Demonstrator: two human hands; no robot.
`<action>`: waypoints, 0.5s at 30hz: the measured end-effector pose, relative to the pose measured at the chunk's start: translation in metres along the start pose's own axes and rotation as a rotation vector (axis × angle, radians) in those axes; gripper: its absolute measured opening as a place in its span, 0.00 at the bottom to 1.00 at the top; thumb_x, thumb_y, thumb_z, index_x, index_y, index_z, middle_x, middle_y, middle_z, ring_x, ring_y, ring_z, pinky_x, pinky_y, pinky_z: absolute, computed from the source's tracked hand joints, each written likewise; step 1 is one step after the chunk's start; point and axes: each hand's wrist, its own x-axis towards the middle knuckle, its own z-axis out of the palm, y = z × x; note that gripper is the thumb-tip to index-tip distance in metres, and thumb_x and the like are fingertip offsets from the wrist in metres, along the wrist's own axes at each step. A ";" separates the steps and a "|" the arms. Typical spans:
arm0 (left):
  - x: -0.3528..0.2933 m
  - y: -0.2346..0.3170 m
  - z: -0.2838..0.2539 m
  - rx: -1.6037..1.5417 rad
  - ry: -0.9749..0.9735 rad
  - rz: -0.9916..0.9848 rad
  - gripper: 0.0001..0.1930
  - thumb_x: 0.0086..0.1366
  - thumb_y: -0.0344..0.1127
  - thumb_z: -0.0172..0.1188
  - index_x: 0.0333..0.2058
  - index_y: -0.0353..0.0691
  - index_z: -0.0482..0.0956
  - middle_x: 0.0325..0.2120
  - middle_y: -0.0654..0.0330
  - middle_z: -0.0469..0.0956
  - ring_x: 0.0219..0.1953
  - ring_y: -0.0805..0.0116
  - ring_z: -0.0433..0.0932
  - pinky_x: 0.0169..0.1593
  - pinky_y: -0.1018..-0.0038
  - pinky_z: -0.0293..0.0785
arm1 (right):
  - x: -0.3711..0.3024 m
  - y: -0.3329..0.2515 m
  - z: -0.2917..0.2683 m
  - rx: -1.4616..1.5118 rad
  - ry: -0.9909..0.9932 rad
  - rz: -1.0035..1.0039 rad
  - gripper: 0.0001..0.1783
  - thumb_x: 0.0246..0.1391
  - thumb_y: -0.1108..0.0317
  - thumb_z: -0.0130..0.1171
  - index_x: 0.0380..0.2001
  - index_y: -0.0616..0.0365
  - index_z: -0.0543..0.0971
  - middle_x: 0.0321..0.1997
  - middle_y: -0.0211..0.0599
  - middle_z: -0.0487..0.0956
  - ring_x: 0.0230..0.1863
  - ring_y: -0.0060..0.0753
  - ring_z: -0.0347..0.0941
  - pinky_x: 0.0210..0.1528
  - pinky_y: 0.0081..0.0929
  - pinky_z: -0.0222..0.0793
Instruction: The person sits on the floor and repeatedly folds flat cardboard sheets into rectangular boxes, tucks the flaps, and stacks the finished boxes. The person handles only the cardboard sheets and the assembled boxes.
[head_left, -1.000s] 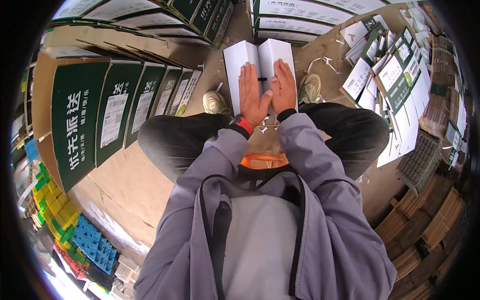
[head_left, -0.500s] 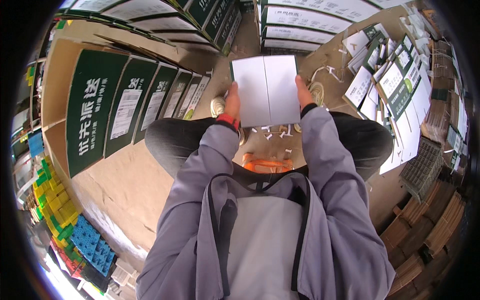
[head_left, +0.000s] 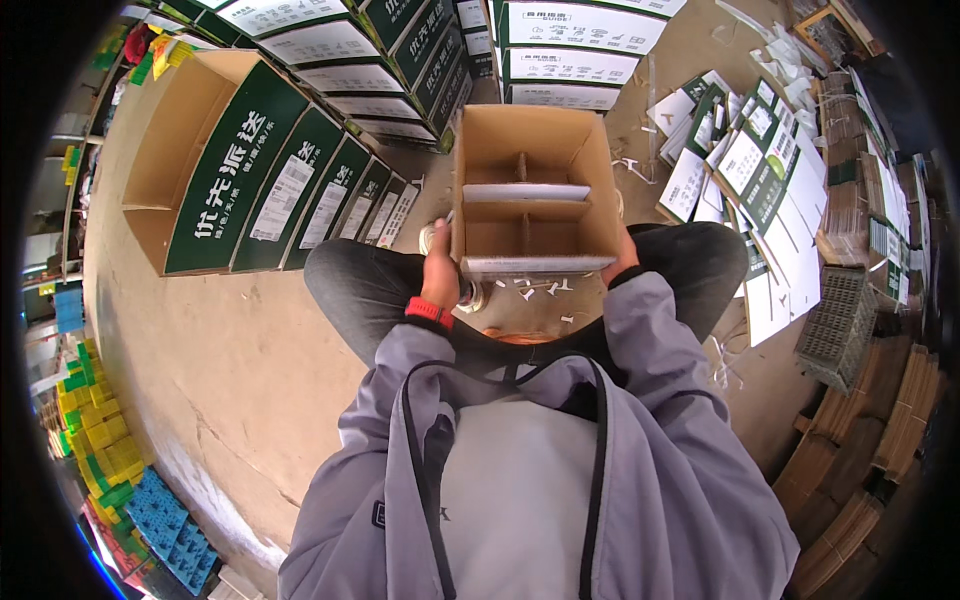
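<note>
An open-topped cardboard box [head_left: 535,266] is held out over the floor between my knees. Its brown inside is split into compartments by dividers, the cross one having a white top edge. My left hand [head_left: 440,268] presses the box's left side, fingers partly hidden behind it. Against the right side is my right hand [head_left: 624,258], mostly hidden by the box and sleeve. Below the box, small white scraps [head_left: 540,289] lie on the floor near my shoes.
Stacked green and white boxes [head_left: 400,60] stand ahead, and a row of green boxes [head_left: 225,185] stands at left. To the right lie flattened cartons [head_left: 765,200], a grey crate [head_left: 842,325] and brown cardboard bundles [head_left: 840,420]. Yellow and blue crates [head_left: 170,510] sit far left.
The box was showing its white two-flap face; now it is turned with its open, divided inside toward me. My hands have come slightly lower along its sides.
</note>
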 end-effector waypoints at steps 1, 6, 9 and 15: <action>0.013 -0.010 -0.004 0.054 0.026 0.016 0.31 0.82 0.56 0.48 0.67 0.34 0.74 0.64 0.53 0.79 0.63 0.61 0.77 0.66 0.68 0.69 | 0.015 0.008 -0.015 -0.092 0.042 0.032 0.33 0.76 0.40 0.50 0.69 0.53 0.77 0.65 0.34 0.83 0.65 0.36 0.78 0.67 0.40 0.73; 0.109 -0.066 -0.074 0.500 0.159 0.000 0.34 0.81 0.59 0.47 0.60 0.29 0.81 0.58 0.50 0.83 0.61 0.57 0.79 0.63 0.62 0.72 | 0.071 0.033 -0.050 -0.556 0.391 0.171 0.21 0.71 0.52 0.54 0.56 0.51 0.84 0.58 0.42 0.85 0.58 0.48 0.81 0.62 0.43 0.75; 0.138 -0.099 -0.099 0.524 0.325 -0.196 0.38 0.79 0.63 0.45 0.61 0.28 0.78 0.55 0.42 0.84 0.60 0.45 0.80 0.60 0.58 0.75 | 0.082 0.029 -0.053 -1.684 0.532 -0.046 0.14 0.69 0.58 0.54 0.49 0.46 0.86 0.52 0.44 0.86 0.53 0.52 0.82 0.57 0.43 0.78; 0.120 -0.144 -0.128 1.426 -0.208 0.197 0.29 0.84 0.51 0.38 0.59 0.29 0.75 0.54 0.32 0.80 0.59 0.30 0.76 0.64 0.47 0.72 | 0.063 0.047 0.060 -1.857 -0.325 -0.584 0.15 0.60 0.68 0.59 0.49 0.50 0.83 0.50 0.46 0.85 0.57 0.53 0.80 0.60 0.47 0.75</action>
